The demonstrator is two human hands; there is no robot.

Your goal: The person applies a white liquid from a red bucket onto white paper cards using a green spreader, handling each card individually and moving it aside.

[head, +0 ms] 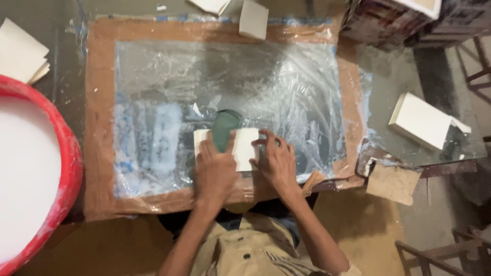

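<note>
A small white rectangular sheet (245, 145) lies on a glass plate (225, 76) smeared with white and blue residue. My left hand (215, 168) is shut on a dark green scraper-like tool (225, 129) and presses it across the middle of the sheet. Beside it, my right hand (276, 161) rests with spread fingers on the sheet's right edge, holding it flat.
Brown tape (99, 117) frames the glass plate. A red tub (69, 168) of white liquid stands at the left, with white sheets (18, 53) behind it. More white pieces: one (253, 20) at the top and a stack (422, 120) on the right. A wooden chair (440, 255) is at lower right.
</note>
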